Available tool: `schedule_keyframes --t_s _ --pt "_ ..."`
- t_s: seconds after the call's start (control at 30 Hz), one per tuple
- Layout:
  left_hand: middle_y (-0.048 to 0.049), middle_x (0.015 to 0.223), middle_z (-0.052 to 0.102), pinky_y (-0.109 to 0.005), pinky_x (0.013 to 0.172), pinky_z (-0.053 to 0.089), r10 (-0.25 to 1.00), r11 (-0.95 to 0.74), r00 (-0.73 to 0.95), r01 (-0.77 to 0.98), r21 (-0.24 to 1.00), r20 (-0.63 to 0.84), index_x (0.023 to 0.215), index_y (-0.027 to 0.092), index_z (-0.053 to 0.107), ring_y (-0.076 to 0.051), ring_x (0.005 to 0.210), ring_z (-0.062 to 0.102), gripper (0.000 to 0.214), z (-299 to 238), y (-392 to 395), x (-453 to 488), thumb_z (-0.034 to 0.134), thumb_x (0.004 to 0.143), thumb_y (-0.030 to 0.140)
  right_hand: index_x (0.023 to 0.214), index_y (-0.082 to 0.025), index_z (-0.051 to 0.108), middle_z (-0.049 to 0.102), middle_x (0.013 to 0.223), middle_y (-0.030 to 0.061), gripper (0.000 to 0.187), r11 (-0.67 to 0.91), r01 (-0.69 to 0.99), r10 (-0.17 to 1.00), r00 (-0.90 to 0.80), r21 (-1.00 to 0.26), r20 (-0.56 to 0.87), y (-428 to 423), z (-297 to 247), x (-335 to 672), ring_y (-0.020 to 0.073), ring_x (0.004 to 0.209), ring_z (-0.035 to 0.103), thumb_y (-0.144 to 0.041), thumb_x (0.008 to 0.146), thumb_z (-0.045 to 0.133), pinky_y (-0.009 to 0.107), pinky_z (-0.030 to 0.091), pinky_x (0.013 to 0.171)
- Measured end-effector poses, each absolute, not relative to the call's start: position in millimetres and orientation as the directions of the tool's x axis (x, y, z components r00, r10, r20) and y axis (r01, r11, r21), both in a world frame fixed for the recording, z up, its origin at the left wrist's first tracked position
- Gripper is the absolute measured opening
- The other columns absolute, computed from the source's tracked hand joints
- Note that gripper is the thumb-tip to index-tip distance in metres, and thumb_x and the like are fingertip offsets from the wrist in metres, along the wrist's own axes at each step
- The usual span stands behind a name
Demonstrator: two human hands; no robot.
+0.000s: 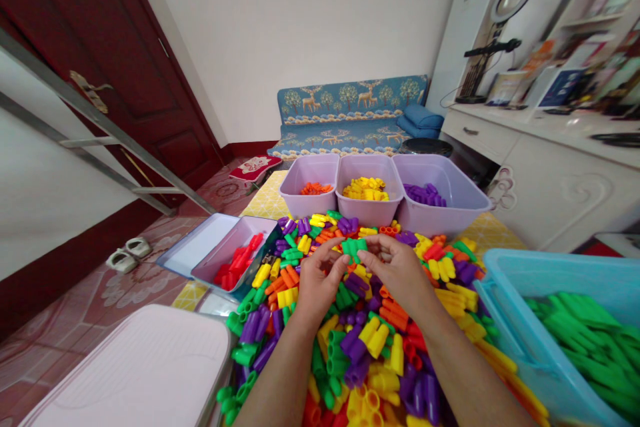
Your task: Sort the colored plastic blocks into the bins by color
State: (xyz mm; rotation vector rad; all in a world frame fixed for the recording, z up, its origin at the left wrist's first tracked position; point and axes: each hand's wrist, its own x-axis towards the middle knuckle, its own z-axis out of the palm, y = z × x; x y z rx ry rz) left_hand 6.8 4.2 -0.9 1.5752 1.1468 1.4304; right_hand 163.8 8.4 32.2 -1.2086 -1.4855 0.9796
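Between both hands, just above a heap of coloured plastic pieces, is a green plastic piece [354, 250] made of short tubes side by side. My left hand [323, 275] pinches its left end between thumb and fingers. On its right end, my right hand [393, 268] has thumb and fingers closed. Beneath and around the hands spreads the mixed heap of yellow, purple, orange, green and red tube pieces [377, 337], covering much of the table.
Behind the heap stand three lilac bins with orange [316, 189], yellow [366, 189] and purple pieces [424, 195]. At left is a box of red pieces [240, 263] beside a pale lid [135, 373]. A turquoise tub [505, 310] with green pieces stands at right.
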Motion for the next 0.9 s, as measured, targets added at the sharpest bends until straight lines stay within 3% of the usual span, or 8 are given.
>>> schedule_keyframes --t_s 0.2,0.3,0.5,0.6,0.67,0.73,0.8,0.9 --pt "-0.0011 0.069 0.067 -0.023 0.061 0.049 0.937 -0.341 -0.027 0.152 0.928 0.348 0.114 0.016 0.063 -0.013 0.063 0.062 0.035 -2 5 6 0.060 0.085 0.036 0.086 -0.016 0.063 0.066 0.075 0.0021 0.022 0.183 0.251 0.983 -0.053 -0.950 0.175 7 39 167 0.0149 0.067 0.061 -0.036 0.077 0.061 0.026 0.048 0.061" --pt "-0.0038 0.075 0.071 -0.025 0.065 0.052 0.942 -0.318 -0.060 0.148 0.936 0.330 0.115 0.016 0.062 -0.015 0.067 0.065 0.036 -4 6 5 0.057 0.087 0.039 0.081 -0.017 0.060 0.058 0.061 -0.0029 0.018 0.151 0.282 0.988 -0.055 -0.948 0.141 2 48 172 0.0111 0.054 0.054 -0.035 0.077 0.060 0.023 0.041 0.051" --pt "-0.0052 0.075 0.072 -0.027 0.067 0.054 0.943 -0.301 -0.101 0.146 0.942 0.317 0.113 0.015 0.062 -0.017 0.069 0.068 0.036 -8 8 4 0.057 0.087 0.039 0.067 -0.017 0.056 0.049 0.047 -0.0065 0.014 0.091 0.357 0.956 -0.293 -0.930 -0.019 -5 57 184 0.0067 0.042 0.042 -0.027 0.074 0.063 0.019 0.029 0.042" --pt "-0.0052 0.075 0.072 -0.027 0.067 0.054 0.943 -0.301 -0.096 0.156 0.941 0.318 0.112 0.015 0.063 -0.017 0.068 0.068 0.035 -10 9 5 0.056 0.087 0.038 0.084 -0.018 0.061 0.060 0.061 -0.0035 0.021 0.120 0.079 0.992 0.017 -0.990 0.122 -1 61 186 0.0084 0.048 0.051 -0.036 0.076 0.065 0.020 0.039 0.046" --pt "-0.0053 0.075 0.072 -0.027 0.067 0.053 0.942 -0.302 -0.098 0.180 0.936 0.322 0.110 0.015 0.064 -0.018 0.069 0.069 0.032 -11 10 5 0.055 0.088 0.036 0.110 -0.022 0.056 0.068 0.091 0.0019 0.040 0.242 -0.174 0.949 0.249 -0.954 0.195 2 64 187 0.0116 0.063 0.062 -0.043 0.078 0.064 0.022 0.047 0.054" --pt "-0.0051 0.076 0.072 -0.027 0.066 0.052 0.938 -0.301 -0.104 0.232 0.925 0.331 0.107 0.015 0.065 -0.018 0.070 0.069 0.029 -11 10 4 0.054 0.088 0.034 0.126 -0.025 0.047 0.063 0.118 0.0064 0.054 0.314 -0.280 0.919 0.328 -0.907 0.217 4 66 187 0.0150 0.080 0.066 -0.045 0.078 0.064 0.025 0.051 0.062" --pt "-0.0045 0.077 0.073 -0.028 0.068 0.051 0.925 -0.301 -0.115 0.356 0.884 0.362 0.104 0.017 0.067 -0.018 0.071 0.068 0.026 -8 9 4 0.054 0.087 0.032 0.125 -0.024 0.049 0.062 0.121 0.0087 0.054 0.272 -0.215 0.934 0.293 -0.938 0.204 6 64 187 0.0171 0.085 0.066 -0.046 0.078 0.064 0.027 0.052 0.065" --pt "-0.0042 0.081 0.073 -0.033 0.077 0.047 0.887 -0.271 -0.115 0.653 0.707 0.446 0.097 0.020 0.070 -0.020 0.079 0.066 0.021 1 4 4 0.055 0.085 0.029 0.109 -0.018 0.061 0.069 0.105 0.0102 0.041 0.148 0.079 0.980 0.121 -0.986 0.157 10 52 187 0.0197 0.087 0.066 -0.044 0.078 0.062 0.031 0.052 0.073"
